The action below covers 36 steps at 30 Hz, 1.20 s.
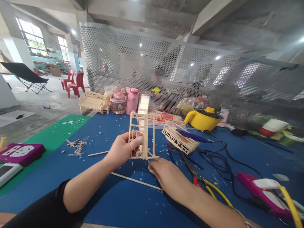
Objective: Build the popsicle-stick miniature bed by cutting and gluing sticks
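My left hand [122,148] has its fingers closed round the wooden stick frame [142,134], holding it upright just above the blue bench [114,193]. My right hand [167,177] rests at the frame's base — its fingertips are tucked under, so I can't tell their grip. Behind the perforated screen [166,63], everything is blurred.

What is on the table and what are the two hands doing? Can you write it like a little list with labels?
left hand: holds a stick frame model upright, fingers wrapped round its side
right hand: fingertips at the bottom corner of the model
table: blue cover, scattered with wood chips
loose stick: lies flat under the hands
second stick model: lies to the right, a blue pen on it
yellow pot: behind, black lid on
pink bottles: at the far edge
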Tool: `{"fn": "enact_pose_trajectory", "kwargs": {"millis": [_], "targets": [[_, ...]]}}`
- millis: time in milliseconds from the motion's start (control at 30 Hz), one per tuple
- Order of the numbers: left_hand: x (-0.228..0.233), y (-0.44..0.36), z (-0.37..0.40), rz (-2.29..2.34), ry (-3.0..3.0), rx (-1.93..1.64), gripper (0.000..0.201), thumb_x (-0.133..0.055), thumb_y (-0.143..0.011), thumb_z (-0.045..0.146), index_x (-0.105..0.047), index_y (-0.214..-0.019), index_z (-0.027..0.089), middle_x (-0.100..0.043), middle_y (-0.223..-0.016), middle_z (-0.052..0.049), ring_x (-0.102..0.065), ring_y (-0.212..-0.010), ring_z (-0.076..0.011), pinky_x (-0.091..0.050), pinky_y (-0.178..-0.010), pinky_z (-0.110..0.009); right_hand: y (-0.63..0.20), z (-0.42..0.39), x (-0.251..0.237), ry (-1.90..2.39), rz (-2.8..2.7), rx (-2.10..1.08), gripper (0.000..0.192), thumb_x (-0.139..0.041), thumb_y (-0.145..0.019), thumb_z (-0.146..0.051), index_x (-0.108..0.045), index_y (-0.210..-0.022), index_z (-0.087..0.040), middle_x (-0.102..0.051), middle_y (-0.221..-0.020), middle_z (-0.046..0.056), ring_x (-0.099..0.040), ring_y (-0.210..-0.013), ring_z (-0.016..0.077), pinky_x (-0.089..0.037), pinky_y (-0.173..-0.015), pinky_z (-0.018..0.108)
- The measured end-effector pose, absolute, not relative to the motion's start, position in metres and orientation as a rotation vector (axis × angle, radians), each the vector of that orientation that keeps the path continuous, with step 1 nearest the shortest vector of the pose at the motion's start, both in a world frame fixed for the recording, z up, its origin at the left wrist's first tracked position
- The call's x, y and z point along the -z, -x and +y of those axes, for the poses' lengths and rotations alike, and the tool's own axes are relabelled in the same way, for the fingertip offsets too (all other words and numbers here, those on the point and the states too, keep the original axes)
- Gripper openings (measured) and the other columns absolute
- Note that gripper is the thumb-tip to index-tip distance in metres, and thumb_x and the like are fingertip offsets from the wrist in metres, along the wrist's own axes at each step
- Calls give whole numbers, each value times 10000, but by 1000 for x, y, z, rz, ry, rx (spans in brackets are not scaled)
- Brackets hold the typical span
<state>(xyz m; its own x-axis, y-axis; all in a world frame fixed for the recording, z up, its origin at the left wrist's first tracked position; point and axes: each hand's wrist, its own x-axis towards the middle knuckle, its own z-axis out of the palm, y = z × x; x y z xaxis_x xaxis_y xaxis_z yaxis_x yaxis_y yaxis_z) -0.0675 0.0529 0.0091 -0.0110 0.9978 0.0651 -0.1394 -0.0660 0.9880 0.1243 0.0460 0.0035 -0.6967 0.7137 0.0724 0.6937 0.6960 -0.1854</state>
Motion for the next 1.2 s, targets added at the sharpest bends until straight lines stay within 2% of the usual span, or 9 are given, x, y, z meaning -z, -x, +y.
{"fn": "enact_pose_trajectory", "kwargs": {"millis": [167,333,467,633,700,800,900,1033,1200], "targets": [[-2,63,54,1038,-1177,-1264,352,-636,-734,448,-623,-940,162,-539,-552,40,-451,-426,-61,-394,-446,-191,-143,38,-4,1133,-2741,-229,196,-424,-865,-103,-585,-797,-193,-634,-809,34,-599,-780,168,-475,-712,288],[0,63,50,1055,-1415,-1211,341,-586,-773,423,-642,-975,154,-582,-645,6,-491,-521,-92,-418,-521,-220,-154,34,-6,1078,-2720,-199,340,-421,-834,-76,-606,-1083,-216,-674,-1009,49,-621,-928,192,-487,-824,329],[-17,78,50,1187,-2014,-1073,247,-572,-781,381,-679,-837,166,-652,-750,-29,-554,-679,-143,-408,-628,-235,-164,37,-24,1047,-2586,-77,317,-433,-793,-83,-663,-949,-235,-697,-928,19,-645,-838,178,-505,-755,310],[-60,85,60,1381,-2555,-508,225,-511,-806,335,-634,-704,176,-610,-627,-21,-499,-560,-133,-321,-534,-232,-173,66,-39,1077,-1975,-30,198,-469,-780,-144,-649,-795,-225,-684,-771,11,-621,-684,148,-500,-669,276],[-73,81,67,1426,-2685,-289,216,-501,-801,304,-630,-679,181,-610,-623,-35,-501,-545,-147,-310,-524,-248,-174,80,-32,1114,-1860,-179,209,-471,-773,-156,-632,-893,-213,-667,-787,23,-605,-665,145,-498,-626,270],[-79,70,75,1460,-2754,-45,197,-507,-789,294,-640,-695,185,-638,-662,-57,-547,-586,-174,-356,-563,-265,-173,92,-11,1128,-1960,-399,428,-483,-723,-122,-542,-1138,-205,-639,-951,45,-586,-694,130,-491,-604,256],[-75,61,78,1478,-2720,46,198,-511,-780,289,-671,-839,188,-688,-809,-77,-613,-726,-205,-422,-707,-298,-173,90,7,1151,-2097,-537,552,-514,-712,-131,-454,-1251,-233,-611,-1050,47,-584,-763,129,-481,-621,249],[-66,52,74,1508,-2694,-104,489,-536,-765,343,-521,-1238,222,-632,-1169,-98,-577,-1048,-266,-413,-859,-348,-172,79,10,1150,-2139,-672,559,-538,-740,-156,-422,-1279,-248,-617,-1038,39,-585,-761,120,-468,-650,250],[-60,43,69,1430,-2624,-303,531,-477,-798,272,-420,-1323,218,-642,-1142,-98,-604,-999,-237,-439,-802,-318,-169,75,3,1148,-2148,-689,565,-546,-735,-135,-426,-1277,-240,-625,-1005,33,-577,-758,121,-457,-679,262]]}}
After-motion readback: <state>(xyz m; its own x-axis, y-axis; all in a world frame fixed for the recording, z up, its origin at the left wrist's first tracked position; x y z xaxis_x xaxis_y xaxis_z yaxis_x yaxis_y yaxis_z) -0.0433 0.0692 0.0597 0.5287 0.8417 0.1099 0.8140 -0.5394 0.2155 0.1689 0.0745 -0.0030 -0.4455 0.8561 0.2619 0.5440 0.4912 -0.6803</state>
